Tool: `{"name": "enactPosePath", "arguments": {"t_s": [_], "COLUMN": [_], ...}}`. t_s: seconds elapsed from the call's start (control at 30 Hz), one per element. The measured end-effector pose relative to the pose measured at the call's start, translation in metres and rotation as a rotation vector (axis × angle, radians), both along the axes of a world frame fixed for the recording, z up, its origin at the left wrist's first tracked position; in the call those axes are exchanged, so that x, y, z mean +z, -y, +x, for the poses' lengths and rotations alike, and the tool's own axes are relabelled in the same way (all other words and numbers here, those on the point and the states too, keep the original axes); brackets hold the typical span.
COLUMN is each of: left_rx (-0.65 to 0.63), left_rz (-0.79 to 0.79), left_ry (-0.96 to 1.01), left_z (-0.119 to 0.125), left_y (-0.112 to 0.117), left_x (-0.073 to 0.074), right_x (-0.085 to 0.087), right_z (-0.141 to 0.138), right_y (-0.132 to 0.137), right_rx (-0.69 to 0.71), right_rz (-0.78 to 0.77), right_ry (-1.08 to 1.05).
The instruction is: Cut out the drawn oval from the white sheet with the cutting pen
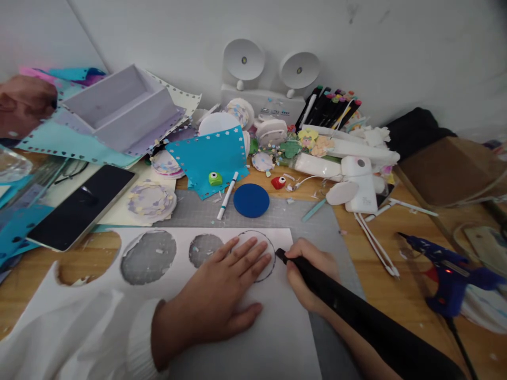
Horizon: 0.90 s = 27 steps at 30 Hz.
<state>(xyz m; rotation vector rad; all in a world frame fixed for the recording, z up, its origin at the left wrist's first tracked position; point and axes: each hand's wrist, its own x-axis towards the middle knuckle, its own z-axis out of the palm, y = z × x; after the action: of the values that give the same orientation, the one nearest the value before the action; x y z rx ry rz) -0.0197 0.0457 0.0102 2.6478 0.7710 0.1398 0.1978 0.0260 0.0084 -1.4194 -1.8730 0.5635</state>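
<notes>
My left hand point(222, 287) lies flat with fingers spread on a white paper sheet point(273, 327), pressing over a pencilled circle point(264, 261). My right hand point(311, 277) is closed round a long black tool point(340, 301) whose tip touches the circle's right edge. The sheet has round holes point(148, 257) cut out of it to the left, and it rests on a grey cutting mat point(317, 227).
A blue disc point(251, 200) and a white marker point(227, 195) lie on the mat behind the sheet. A blue glue gun point(443, 266) sits at right, a phone point(81, 206) at left, a teal punched sheet point(209, 158), paper rounds, markers and a lilac box point(122, 105) behind.
</notes>
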Motion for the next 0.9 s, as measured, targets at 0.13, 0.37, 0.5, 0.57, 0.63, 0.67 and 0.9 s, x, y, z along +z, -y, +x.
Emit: {"name": "enactPosePath", "arguments": {"t_s": [0.13,0.37,0.5,0.57,0.63,0.67,0.9], "left_rx": [0.004,0.014,0.011,0.009,0.004,0.001,0.121], "left_rz": [0.007,0.009,0.007,0.006,0.006,0.006,0.087], "left_ry": [0.025,0.039,0.017,0.003,0.003,0.007,0.033], "left_z": [-0.001,-0.001,-0.001,-0.001,-0.001,-0.002,-0.004], "left_y": [0.001,0.001,0.001,0.001,0.000,0.000,0.002], "left_x": [-0.001,0.000,0.000,0.001,0.001,0.001,-0.003], "right_x": [0.002,0.007,0.005,0.003,0.003,0.004,0.012], "right_z": [-0.006,-0.013,-0.014,-0.012,-0.007,-0.004,-0.003], "right_y": [0.001,0.008,0.012,0.011,0.010,0.009,0.008], "right_rx": [0.007,0.003,-0.044,-0.093,-0.158,-0.189,-0.042], "right_rz": [-0.030,-0.045,-0.085,-0.082,-0.048,-0.032,-0.038], "right_ry": [-0.027,-0.060,-0.090,-0.110,-0.153,-0.185,-0.200]}}
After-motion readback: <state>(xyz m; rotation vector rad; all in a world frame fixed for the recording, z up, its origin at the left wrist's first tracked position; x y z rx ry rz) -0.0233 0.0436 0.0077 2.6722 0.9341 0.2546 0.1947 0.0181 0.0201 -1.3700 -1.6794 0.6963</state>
